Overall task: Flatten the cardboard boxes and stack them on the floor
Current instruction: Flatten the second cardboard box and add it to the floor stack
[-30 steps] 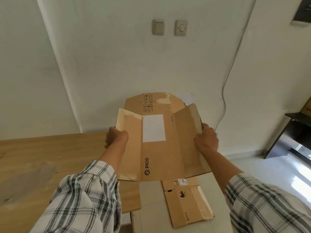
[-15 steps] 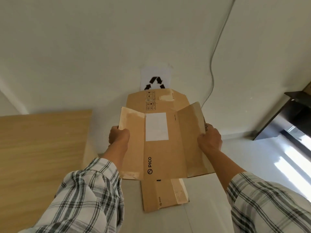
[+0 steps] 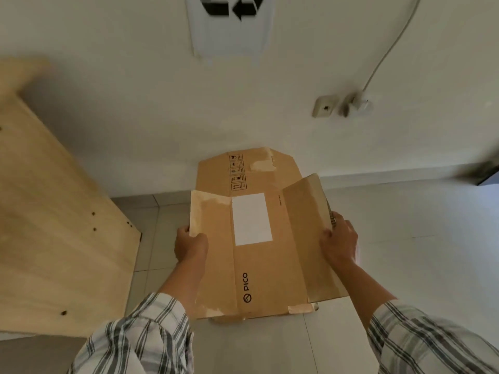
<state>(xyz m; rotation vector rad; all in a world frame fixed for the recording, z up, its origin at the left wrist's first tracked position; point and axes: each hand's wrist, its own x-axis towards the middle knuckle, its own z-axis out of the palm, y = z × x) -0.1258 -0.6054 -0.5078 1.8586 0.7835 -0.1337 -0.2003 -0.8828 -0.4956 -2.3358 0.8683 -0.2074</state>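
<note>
A flattened brown cardboard box (image 3: 259, 265) with a white label and the print PICO hangs low over the tiled floor (image 3: 405, 265). My left hand (image 3: 190, 245) grips its left edge and my right hand (image 3: 339, 240) grips its right flap, which stands tilted up. A sliver of another flattened box (image 3: 229, 319) peeks out from under its near edge; the rest of that one is hidden.
A light wooden table side panel (image 3: 59, 211) stands at the left. The white wall (image 3: 162, 117) ahead carries a recycling sign (image 3: 229, 22), a socket (image 3: 325, 106) and a cable. A dark cabinet corner (image 3: 488, 175) sits at the far right.
My view has dropped toward the floor and both hands have lowered the flattened box. It now covers almost all of the other flattened box lying there.
</note>
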